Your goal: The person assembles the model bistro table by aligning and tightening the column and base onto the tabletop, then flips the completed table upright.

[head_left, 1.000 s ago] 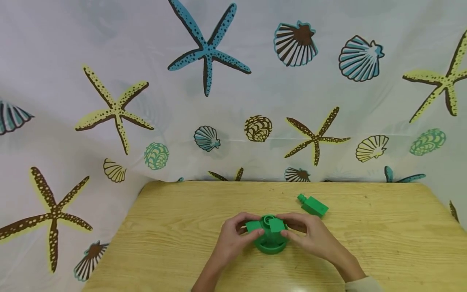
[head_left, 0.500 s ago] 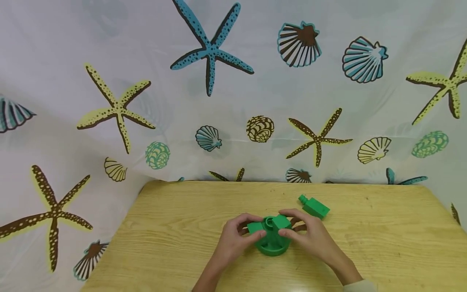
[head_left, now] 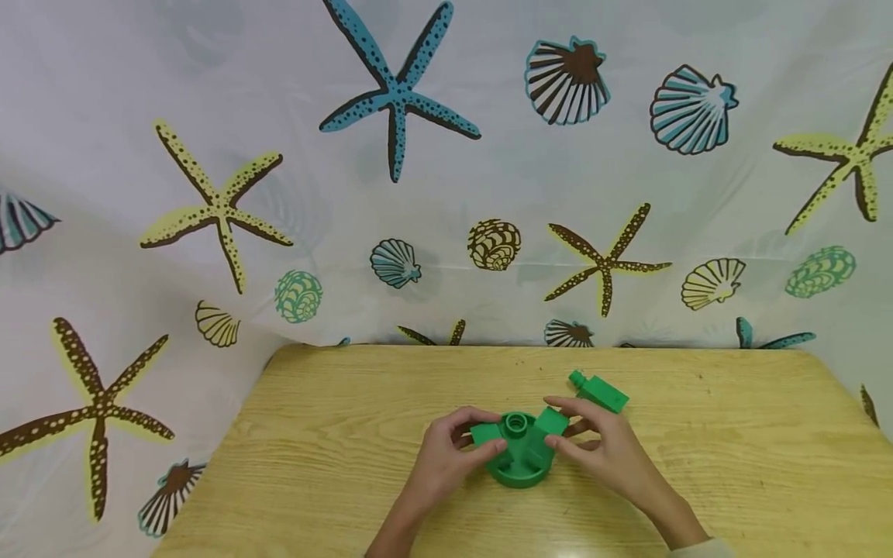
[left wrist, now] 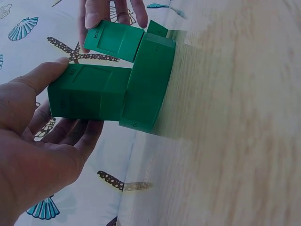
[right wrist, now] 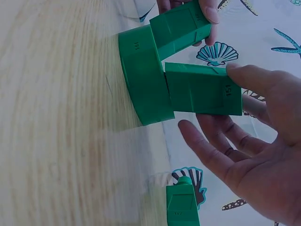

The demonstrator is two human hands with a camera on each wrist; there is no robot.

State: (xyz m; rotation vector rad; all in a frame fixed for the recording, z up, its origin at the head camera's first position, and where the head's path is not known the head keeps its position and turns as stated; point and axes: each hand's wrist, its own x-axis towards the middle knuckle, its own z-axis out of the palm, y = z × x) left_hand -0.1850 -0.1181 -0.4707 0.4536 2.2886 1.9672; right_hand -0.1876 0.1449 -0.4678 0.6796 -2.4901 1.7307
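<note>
A wood-grain table [head_left: 335, 465] bears a green base [head_left: 519, 469] and block [head_left: 605, 394]

Right hand [right wrist: 265, 162] pinching a green block [right wrist: 200, 89], round green base [right wrist: 143, 75] against it; smaller green piece [right wrist: 182, 205] below

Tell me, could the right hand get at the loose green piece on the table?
Probably yes: the loose green piece lies just beyond the right hand, nothing visible between them, though that hand would likely need to release the block it pinches.

1 left hand [head_left: 446, 451], 1 right hand [head_left: 608, 446]; between them, 1 round green base [head_left: 519, 466]. 1 left-held block [head_left: 487, 434], 1 right-held block [head_left: 553, 421], 1 loose block [head_left: 604, 394] beyond right hand: 3 blocks.
</note>
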